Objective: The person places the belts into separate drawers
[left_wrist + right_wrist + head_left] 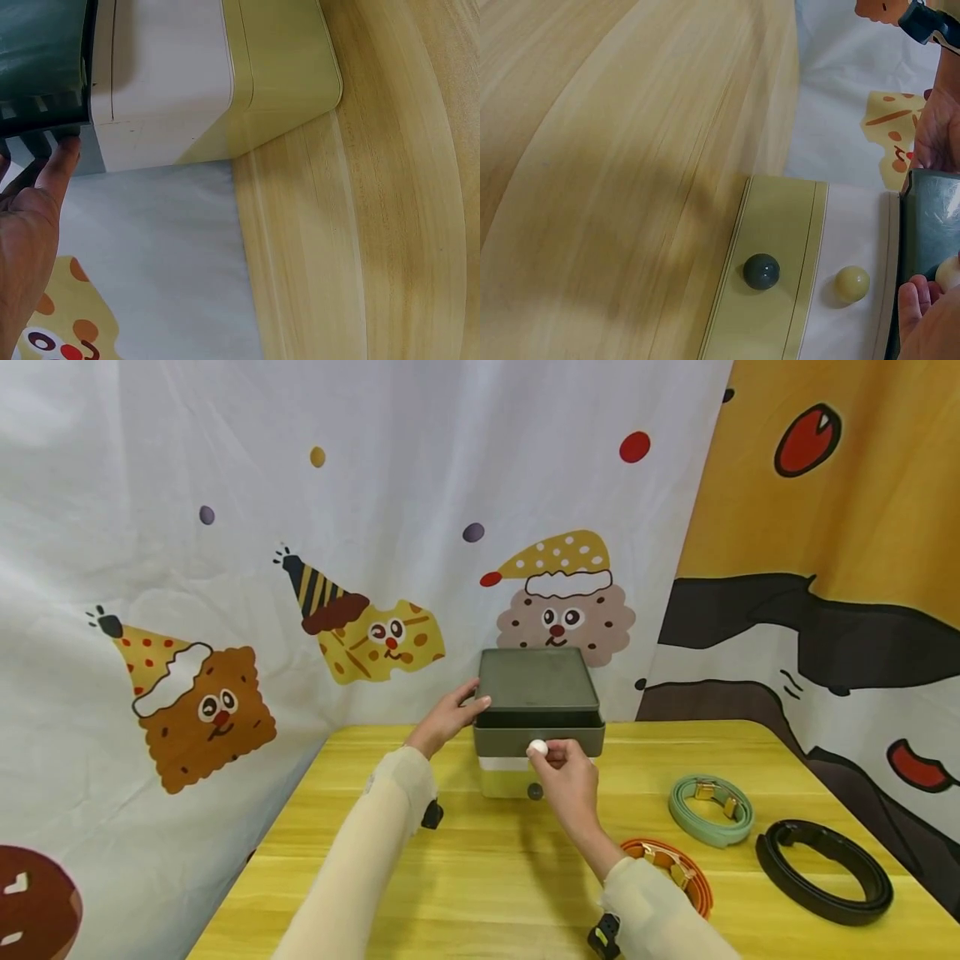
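A small drawer cabinet (pixel 538 677) stands near the back of the table, with a dark green top and green, white and yellow drawers stacked below. The green top drawer (pixel 495 743) is pulled partway out, showing a dark gap above its front. My right hand (pixel 572 781) pinches the white knob (pixel 537 747) of that drawer between thumb and fingertips. My left hand (pixel 446 718) rests against the cabinet's left side near the top edge, fingers extended. In the right wrist view, the dark knob (pixel 761 271) and the yellow knob (pixel 851 284) of the lower drawers show.
To the right lie a coiled mint green belt (pixel 678 810), a coiled black belt (pixel 825 906) and a coiled orange belt (pixel 701 893) partly hidden by my right forearm. A cartoon-printed curtain (pixel 420 485) hangs behind the wooden table (pixel 480 877).
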Motion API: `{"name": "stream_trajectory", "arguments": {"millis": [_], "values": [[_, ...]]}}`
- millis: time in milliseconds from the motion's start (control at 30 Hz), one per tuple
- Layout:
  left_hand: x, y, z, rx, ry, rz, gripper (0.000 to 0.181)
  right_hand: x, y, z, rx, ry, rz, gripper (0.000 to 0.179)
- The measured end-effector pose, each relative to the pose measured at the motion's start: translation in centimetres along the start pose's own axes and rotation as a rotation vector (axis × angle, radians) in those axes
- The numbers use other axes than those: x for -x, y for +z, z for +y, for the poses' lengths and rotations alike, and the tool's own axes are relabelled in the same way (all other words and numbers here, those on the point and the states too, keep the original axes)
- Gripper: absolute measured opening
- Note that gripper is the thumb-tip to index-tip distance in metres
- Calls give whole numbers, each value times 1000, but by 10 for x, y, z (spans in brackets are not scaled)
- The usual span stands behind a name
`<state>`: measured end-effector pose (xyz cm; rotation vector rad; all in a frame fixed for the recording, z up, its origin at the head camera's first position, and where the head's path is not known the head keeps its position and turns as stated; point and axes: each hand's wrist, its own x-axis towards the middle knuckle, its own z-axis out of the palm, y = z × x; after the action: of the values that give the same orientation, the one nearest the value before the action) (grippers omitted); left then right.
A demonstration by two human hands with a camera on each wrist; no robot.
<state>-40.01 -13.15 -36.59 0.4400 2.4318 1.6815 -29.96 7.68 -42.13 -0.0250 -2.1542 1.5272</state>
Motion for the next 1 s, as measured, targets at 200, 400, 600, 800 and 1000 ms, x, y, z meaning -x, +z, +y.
{"name": "stream_trajectory", "arguments": {"millis": [200,400,600,800,1000], "values": [[1,-2,-1,11,-5,-3,70,3,-2,0,19,-23,-12,25],[1,0,-2,-4,4,0,71,7,-5,1,23,-46,-5,24],[0,1,-1,-6,-2,10,73,9,-8,2,27,-54,-16,25],[1,2,0,-11,-3,5,73,12,-12,1,15,-39,-48,25],[1,2,0,-6,4,8,72,15,-15,1,23,-48,-67,24]]}}
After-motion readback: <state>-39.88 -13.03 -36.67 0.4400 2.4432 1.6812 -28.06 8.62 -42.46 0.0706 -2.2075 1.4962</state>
